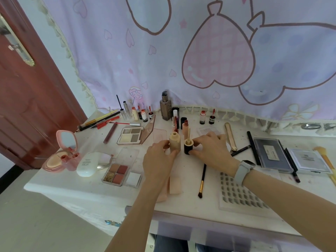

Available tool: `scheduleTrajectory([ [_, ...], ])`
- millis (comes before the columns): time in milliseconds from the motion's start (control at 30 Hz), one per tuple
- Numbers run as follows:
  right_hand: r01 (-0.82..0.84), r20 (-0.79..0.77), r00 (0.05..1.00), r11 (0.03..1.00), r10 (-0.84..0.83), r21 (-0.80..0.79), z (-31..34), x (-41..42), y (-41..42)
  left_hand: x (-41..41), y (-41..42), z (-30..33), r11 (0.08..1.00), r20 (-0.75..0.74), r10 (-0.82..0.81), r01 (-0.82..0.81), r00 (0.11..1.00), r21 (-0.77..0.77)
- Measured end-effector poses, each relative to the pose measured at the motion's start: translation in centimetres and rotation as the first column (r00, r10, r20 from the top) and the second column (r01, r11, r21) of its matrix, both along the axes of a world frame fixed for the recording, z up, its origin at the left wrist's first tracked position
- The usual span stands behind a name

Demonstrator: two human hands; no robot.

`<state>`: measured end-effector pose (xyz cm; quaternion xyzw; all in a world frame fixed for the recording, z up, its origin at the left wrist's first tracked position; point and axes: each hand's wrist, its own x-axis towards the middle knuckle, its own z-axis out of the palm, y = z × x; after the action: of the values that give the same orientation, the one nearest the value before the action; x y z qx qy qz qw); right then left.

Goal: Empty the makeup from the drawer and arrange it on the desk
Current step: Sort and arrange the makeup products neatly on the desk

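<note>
Head view: left hand (160, 157) grips an uncapped bottle (175, 141); right hand (211, 146) pinches its cap (188, 146). Both look light, rigid, tippy; hold the sides.

beige bottle (175, 141), black cap (188, 147), lilac heart-print curtain (181, 51)

Hands on an opened bottle at mid tabletop

The left hand (160, 157) grips an upright beige bottle (175, 142); just beside it the right hand (211, 148) pinches its black cap (188, 147), standing wand-up on the white tabletop (181, 200), palettes toward the left edge.
</note>
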<state>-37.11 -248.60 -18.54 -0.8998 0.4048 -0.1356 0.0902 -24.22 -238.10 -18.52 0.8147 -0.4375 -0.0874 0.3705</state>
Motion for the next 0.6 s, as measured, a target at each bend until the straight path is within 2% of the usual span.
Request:
scheduleTrajectory([
  [233,0.033,0.13,0.991,0.997,-0.024,-0.068,0.9,-3.6,-0.1,-0.9,1.8,0.7,0.998,0.09,0.02,-0.014,0.996,-0.065],
  [333,0.033,0.028,0.999,0.994,-0.03,-0.107,0.8,-5.3,-0.7,-2.3,2.7,1.0,0.989,0.173,0.007,0.019,0.985,-0.144],
  [400,0.002,-0.077,0.997,0.996,-0.008,-0.086,0.6,-6.0,-0.9,-3.4,3.0,1.0,0.987,0.25,-0.047,0.084,0.967,-0.138],
  [500,-0.032,-0.167,0.986,0.996,0.018,-0.078,0.4,-6.5,-0.9,-5.1,3.2,1.0,0.979,0.282,-0.159,0.189,0.946,-0.083],
  [600,-0.024,-0.187,0.982,0.998,0.013,-0.056,0.6,-6.5,-0.8,-6.8,2.5,1.0,0.96,0.342,-0.278,0.274,0.898,0.061],
])
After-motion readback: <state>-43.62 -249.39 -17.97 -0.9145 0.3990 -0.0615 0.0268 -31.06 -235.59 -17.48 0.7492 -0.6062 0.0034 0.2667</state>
